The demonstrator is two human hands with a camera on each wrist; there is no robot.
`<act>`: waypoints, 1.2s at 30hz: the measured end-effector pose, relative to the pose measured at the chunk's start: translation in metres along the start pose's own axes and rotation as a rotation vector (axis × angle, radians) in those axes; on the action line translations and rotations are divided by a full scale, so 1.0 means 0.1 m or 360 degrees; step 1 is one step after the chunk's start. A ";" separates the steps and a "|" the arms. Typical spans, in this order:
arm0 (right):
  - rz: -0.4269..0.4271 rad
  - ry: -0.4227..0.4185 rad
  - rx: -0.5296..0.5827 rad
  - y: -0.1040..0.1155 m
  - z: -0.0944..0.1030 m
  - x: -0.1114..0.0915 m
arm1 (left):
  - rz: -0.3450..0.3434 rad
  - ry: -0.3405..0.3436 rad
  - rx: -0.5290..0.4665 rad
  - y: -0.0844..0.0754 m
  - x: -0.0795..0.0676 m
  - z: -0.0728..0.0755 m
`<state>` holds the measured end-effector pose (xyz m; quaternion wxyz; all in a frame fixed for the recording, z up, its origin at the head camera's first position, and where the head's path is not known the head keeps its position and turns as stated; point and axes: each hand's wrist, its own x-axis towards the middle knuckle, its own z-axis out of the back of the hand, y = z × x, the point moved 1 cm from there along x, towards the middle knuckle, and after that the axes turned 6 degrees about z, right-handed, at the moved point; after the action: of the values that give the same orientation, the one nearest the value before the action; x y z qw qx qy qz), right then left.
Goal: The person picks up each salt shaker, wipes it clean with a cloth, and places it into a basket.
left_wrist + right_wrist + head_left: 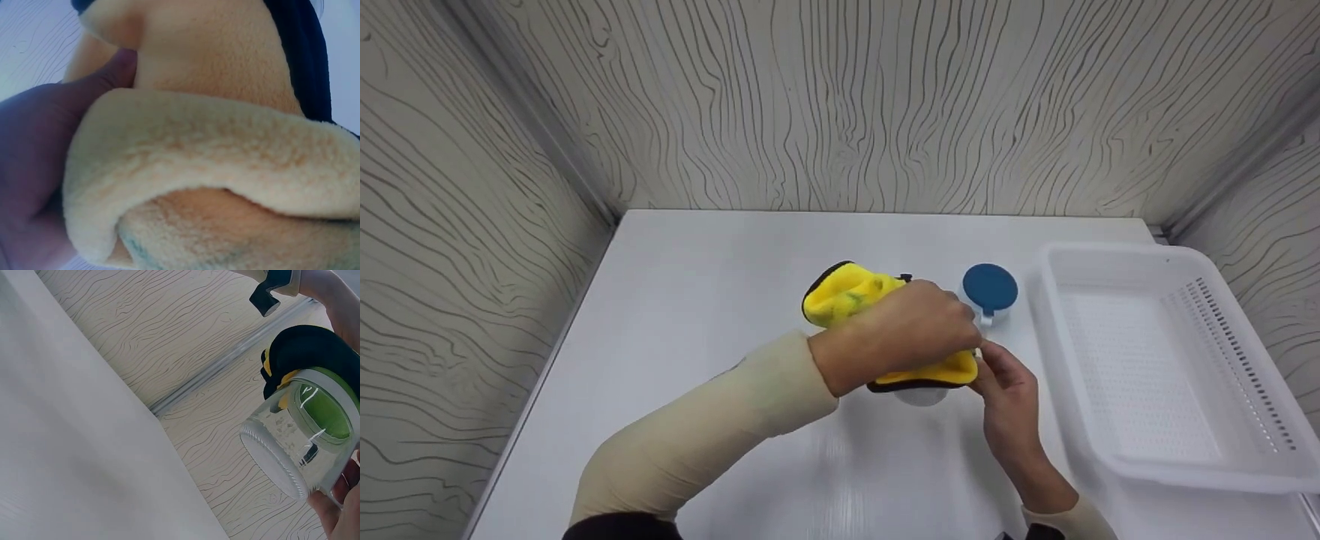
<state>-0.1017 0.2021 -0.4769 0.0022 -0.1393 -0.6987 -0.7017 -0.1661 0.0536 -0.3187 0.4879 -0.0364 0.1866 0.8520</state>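
My left hand (911, 322) grips a fluffy yellow cloth (840, 300) with dark edging, bunched over a jar. In the left wrist view the thumb presses on the folded cloth (214, 129). My right hand (1011, 405) holds the clear glass jar (281, 433) by its side, with thumb and fingers on the glass. Tilted in the right wrist view, the jar shows green at its top end, and the dark edge of the cloth wraps there. In the head view the cloth hides most of the jar, leaving only its base visible.
Behind the hands stands a container with a round blue lid (990, 287) and a pale clasp. To the right lies a white perforated plastic basket (1084, 390). Wood-grain panels (847, 105) wall in the white table (682, 300) at the back and sides.
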 end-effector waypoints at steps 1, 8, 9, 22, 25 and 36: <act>0.0001 0.0000 0.0000 0.00 0.00 0.00 | 0.0002 0.0005 0.0000 0.00 0.00 0.00; 0.0007 -0.0035 -0.0010 -0.01 -0.02 -0.01 | 0.0025 0.0001 0.0015 0.03 0.03 0.01; 0.0010 -0.0037 -0.0016 -0.01 -0.03 -0.01 | 0.0029 -0.0004 0.0025 0.03 0.03 0.01; 0.0008 -0.0022 0.0020 0.00 -0.01 -0.01 | 0.0080 -0.0020 0.0082 0.09 0.11 0.01; 0.0019 0.0011 0.0033 0.01 0.00 0.00 | 0.0092 -0.0042 0.0096 0.11 0.13 0.00; 0.0031 0.0024 0.0122 -0.01 0.00 -0.01 | 0.0143 -0.0113 0.0135 0.19 0.21 -0.04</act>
<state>-0.1006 0.2016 -0.4777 0.0198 -0.1407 -0.7237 -0.6754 -0.1935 0.0605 -0.3217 0.4566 0.0229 0.2065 0.8651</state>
